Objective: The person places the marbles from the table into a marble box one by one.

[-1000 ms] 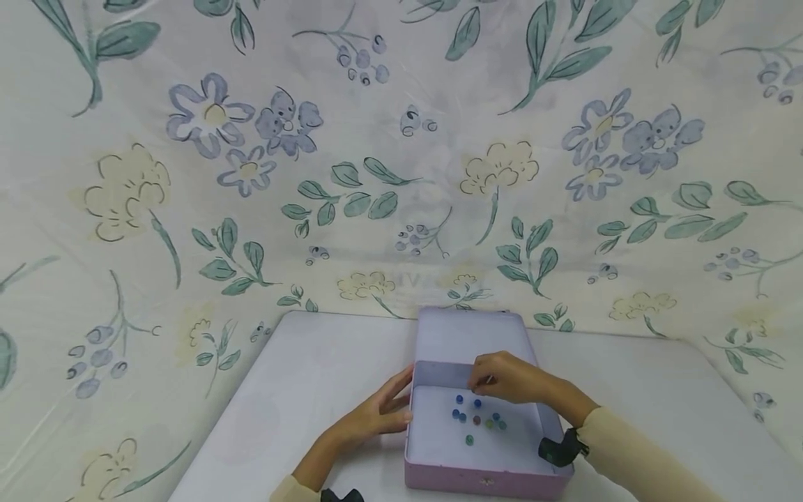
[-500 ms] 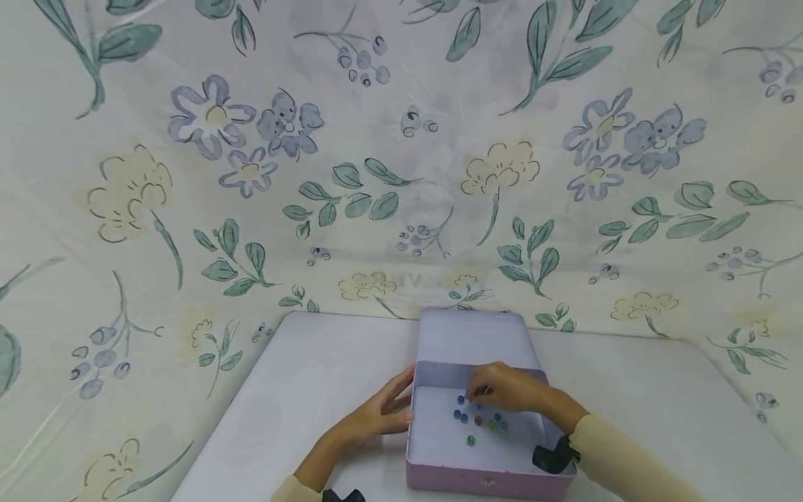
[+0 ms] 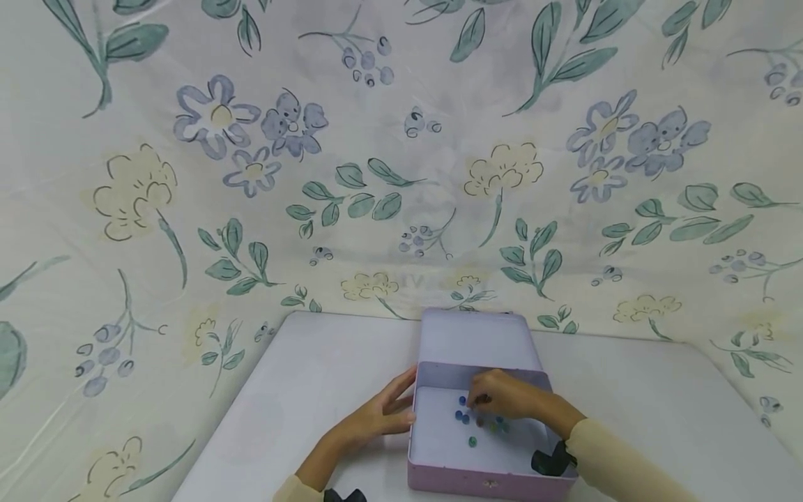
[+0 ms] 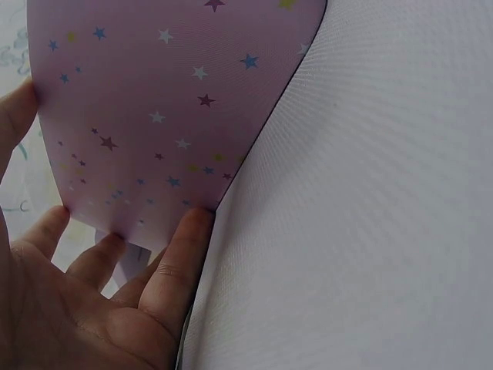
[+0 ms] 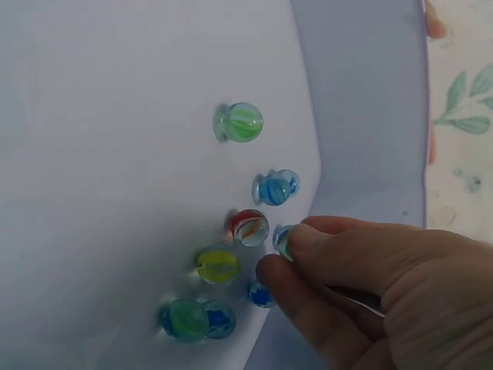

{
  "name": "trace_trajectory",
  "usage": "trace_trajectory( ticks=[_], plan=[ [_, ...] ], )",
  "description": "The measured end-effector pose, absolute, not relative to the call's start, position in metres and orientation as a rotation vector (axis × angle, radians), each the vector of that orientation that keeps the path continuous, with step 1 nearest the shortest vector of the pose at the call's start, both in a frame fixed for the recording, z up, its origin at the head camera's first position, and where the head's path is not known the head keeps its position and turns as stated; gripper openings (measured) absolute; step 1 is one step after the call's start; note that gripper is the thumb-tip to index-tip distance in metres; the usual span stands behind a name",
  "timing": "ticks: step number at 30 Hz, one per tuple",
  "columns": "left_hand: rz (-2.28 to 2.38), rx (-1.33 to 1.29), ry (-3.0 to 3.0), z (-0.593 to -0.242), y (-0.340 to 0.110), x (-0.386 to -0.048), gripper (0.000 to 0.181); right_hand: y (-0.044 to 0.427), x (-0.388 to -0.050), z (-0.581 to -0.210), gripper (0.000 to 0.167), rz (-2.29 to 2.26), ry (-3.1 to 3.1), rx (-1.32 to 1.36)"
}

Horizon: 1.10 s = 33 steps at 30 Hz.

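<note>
My right hand [image 3: 502, 394] reaches into an open pink-lilac box [image 3: 439, 450], low over its floor. In the right wrist view its fingertips pinch a small glass marble [image 5: 283, 241], which is partly covered by a finger. A red-and-clear marble [image 5: 250, 227], a yellow one [image 5: 219, 266] and a dark blue one [image 5: 261, 293] lie close by. Several more blue and green marbles are scattered around, with a green marble [image 5: 243, 122] set apart. My left hand [image 3: 373, 411] steadies the box's left side, its fingertips touching the star-patterned outer wall [image 4: 154, 116].
The box's lid [image 3: 477, 338] lies tipped back behind it. The white table [image 3: 314, 369] extends on both sides, and a flower-printed curtain [image 3: 401, 209] hangs right behind it. The front wall of the box carries a small metal clasp [image 3: 491, 483].
My right hand has come down from near the box's back wall to the marbles on its floor, and now covers some of them. The left hand has stayed on the box's side.
</note>
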<state>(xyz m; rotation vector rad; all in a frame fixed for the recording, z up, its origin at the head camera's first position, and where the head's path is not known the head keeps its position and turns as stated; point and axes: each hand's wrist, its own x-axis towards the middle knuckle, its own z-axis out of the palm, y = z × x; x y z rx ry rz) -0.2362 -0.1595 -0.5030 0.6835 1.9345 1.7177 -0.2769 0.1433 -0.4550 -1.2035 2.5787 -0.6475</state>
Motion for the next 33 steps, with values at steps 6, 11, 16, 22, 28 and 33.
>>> trace_trajectory(
  ticks=[6, 11, 16, 22, 28, 33],
  plan=[
    [1.709, 0.685, 1.947, -0.5023, -0.1602, -0.2356, 0.084, 0.1432, -0.2756, -0.4584, 0.012, -0.612, 2.586, -1.242],
    [1.696, 0.687, 1.952, -0.5023, -0.1604, -0.2365, 0.083, 0.1435, -0.2758, -0.4628, 0.011, -0.617, 2.591, -1.259],
    [1.700, 0.693, 1.946, -0.5033, -0.1600, -0.2372, 0.083, 0.1441, -0.2749, -0.4650, 0.010, -0.639, 2.561, -1.227],
    [1.711, 0.693, 1.930, -0.5046, -0.1585, -0.2368, 0.084, 0.1452, -0.2743, -0.4652, 0.012, -0.599, 2.591, -1.220],
    [1.715, 0.689, 1.937, -0.5044, -0.1592, -0.2369, 0.084, 0.1445, -0.2743, -0.4644, 0.011, -0.594, 2.590, -1.218],
    [1.708, 0.693, 1.934, -0.5032, -0.1599, -0.2378, 0.084, 0.1457, -0.2764, -0.4624, 0.012, -0.594, 2.604, -1.203]
  ],
)
